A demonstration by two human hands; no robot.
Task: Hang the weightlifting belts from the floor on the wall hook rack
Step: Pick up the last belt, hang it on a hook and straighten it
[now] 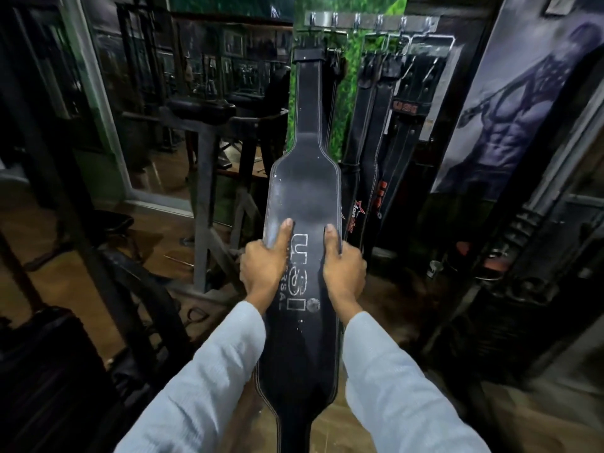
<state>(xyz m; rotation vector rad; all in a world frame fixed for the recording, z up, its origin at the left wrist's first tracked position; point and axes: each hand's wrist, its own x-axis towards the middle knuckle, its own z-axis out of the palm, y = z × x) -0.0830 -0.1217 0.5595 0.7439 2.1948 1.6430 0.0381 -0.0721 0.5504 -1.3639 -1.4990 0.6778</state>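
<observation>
A long black weightlifting belt (305, 191) with white "USI" lettering stretches from my hands up to the wall hook rack (369, 22), its buckle end right under the rack's left hooks. My left hand (264, 269) grips the belt's left edge at its wide middle, thumb on top. My right hand (343, 269) grips the right edge the same way. Whether the buckle sits on a hook I cannot tell. Several other black belts (376, 125) hang from the hooks to the right.
A metal gym bench frame (206, 178) stands to the left, before a mirrored wall. A large bodybuilder poster (523, 109) leans at right, with a weight machine (523, 256) below it. A dark padded object (49, 371) fills the lower left. The floor is brown wood.
</observation>
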